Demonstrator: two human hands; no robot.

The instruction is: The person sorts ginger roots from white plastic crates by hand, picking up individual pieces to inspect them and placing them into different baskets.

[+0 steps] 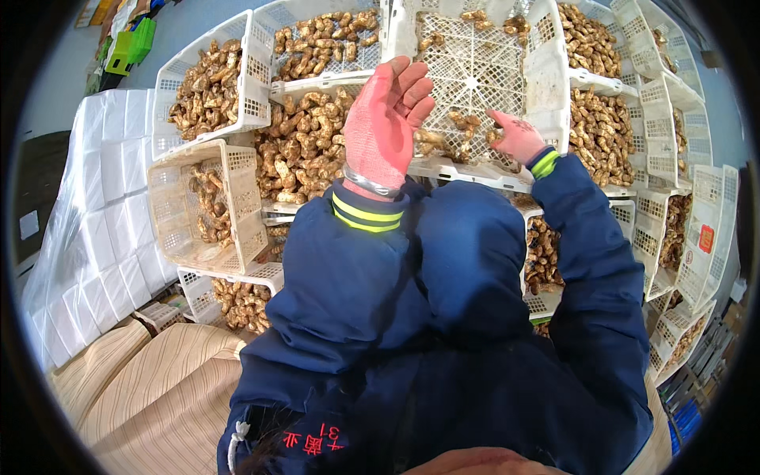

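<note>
My left hand [386, 122], in a pink glove, is turned palm up with slightly curled fingers and nothing in it. It hovers over the left wall of a white plastic crate [472, 83] with a lattice floor. My pink-gloved right hand [518, 138] reaches into the near right corner of that crate. Its thumb and index finger are on either side of a brown mushroom [493, 135]; whether they grip it I cannot tell. Left of it lie a few mushrooms [465, 123], and one mushroom [431, 141] is blurred. More mushrooms [477, 19] sit at the crate's far end.
Crates of mushrooms [303, 142] stand close on the left, and others with mushrooms [599, 136] on the right. A tilted crate [246, 208] is at the left. Beyond it rise white blocks wrapped in clear film [113, 202]. Striped cloth [160, 386] lies at lower left.
</note>
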